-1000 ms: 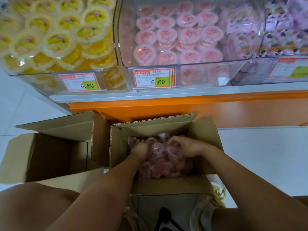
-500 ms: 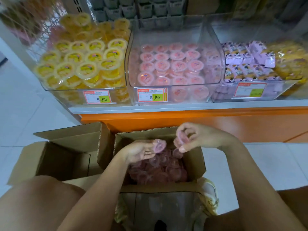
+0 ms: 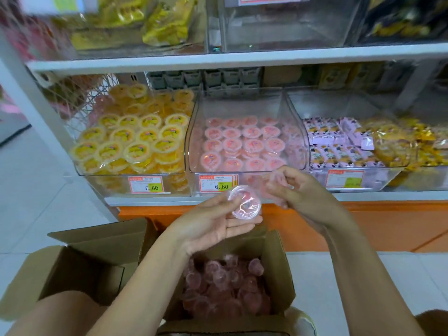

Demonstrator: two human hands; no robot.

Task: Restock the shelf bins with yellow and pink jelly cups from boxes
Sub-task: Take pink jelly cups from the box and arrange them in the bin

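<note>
My left hand [image 3: 213, 221] holds a pink jelly cup [image 3: 244, 202] at its fingertips, just below the front of the clear pink-cup bin [image 3: 194, 132]. My right hand [image 3: 298, 190] is curled around another pink jelly cup [image 3: 276, 183], mostly hidden by the fingers, in front of the same bin's lower right corner. Below my hands an open cardboard box [image 3: 278, 258] holds several pink cups [image 3: 225, 287]. Left of the pink bin stands a bin heaped with yellow jelly cups [image 3: 131, 141].
An open cardboard box [image 3: 80, 267] sits on the floor at the left, its inside dark. A bin of purple-wrapped snacks [image 3: 339, 141] stands right of the pink bin. An orange base panel [image 3: 363, 224] runs under the shelf; white floor tiles lie on both sides.
Both hands came up out of the box, each with a pink cup, and rose to the front of the pink bin. My view tilted upward, showing the upper shelf.
</note>
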